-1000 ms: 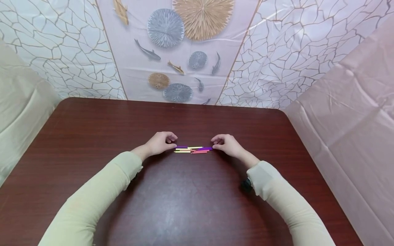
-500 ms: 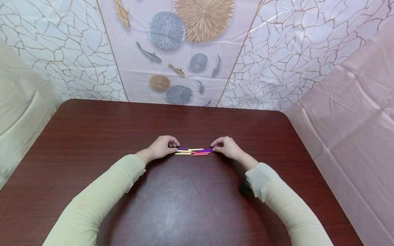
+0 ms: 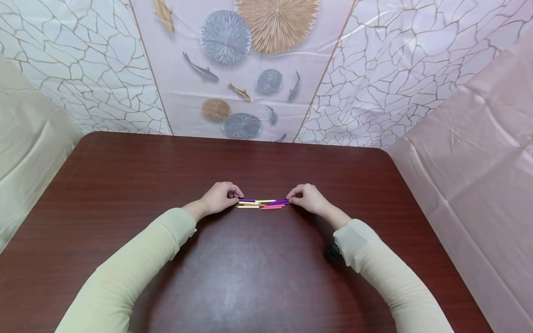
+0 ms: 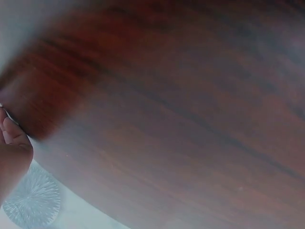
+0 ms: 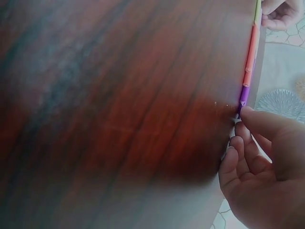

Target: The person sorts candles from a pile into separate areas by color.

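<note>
Several short coloured pencils lie side by side in a narrow, staggered row on the table. In the head view, a dark purple pencil (image 3: 247,200) is at the row's left end, where my left hand (image 3: 218,198) pinches its tip between thumb and fingers. On the other end, my right hand (image 3: 311,199) pinches a purple pencil (image 3: 281,202). Yellow pencils (image 3: 248,207) and pink pencils (image 3: 271,208) lie between the hands, closer to me. The right wrist view has the right thumb (image 5: 255,114) against the purple end. Only part of the left hand (image 4: 14,157) shows in the left wrist view.
The dark red-brown wooden table (image 3: 250,268) extends around both arms. Behind it hangs a patterned curtain (image 3: 266,106) with round and fish motifs. Pale cloth (image 3: 470,175) borders the right side, and similar cloth (image 3: 29,152) the left.
My left hand has moved slightly right, its fingers closing in on the left end of the row. The right hand and the pencils look almost unchanged; the head view shifts a little.
</note>
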Tool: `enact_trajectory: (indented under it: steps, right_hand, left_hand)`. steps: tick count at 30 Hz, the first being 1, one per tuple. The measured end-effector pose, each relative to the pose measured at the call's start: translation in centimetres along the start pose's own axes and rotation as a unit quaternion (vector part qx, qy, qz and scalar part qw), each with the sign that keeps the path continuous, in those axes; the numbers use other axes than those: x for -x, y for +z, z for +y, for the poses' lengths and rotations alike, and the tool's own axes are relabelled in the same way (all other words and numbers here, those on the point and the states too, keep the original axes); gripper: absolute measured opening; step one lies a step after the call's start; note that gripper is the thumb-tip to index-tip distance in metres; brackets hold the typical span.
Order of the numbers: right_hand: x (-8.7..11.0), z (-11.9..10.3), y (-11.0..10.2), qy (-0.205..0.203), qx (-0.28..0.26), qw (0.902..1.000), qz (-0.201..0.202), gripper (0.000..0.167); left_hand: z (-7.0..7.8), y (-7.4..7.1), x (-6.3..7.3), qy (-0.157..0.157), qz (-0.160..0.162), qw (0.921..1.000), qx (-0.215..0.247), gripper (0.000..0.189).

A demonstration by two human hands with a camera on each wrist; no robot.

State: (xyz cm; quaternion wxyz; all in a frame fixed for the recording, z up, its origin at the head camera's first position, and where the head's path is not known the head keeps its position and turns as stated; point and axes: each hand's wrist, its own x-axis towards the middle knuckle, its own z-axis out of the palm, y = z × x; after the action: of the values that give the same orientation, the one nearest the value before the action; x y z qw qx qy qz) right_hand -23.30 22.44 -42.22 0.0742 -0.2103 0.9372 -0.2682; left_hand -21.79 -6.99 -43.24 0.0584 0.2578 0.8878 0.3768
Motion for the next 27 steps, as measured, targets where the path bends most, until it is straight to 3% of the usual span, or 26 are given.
enact_trajectory:
  steps: [27]
  right_hand:
    - [-0.22,-0.04,-0.07,-0.001,0.009,1.0000,-0.003,0.006]
  left_hand:
    - [0.02,0.15,-0.05,-0.023,-0.004,0.9997,-0.008,0.013]
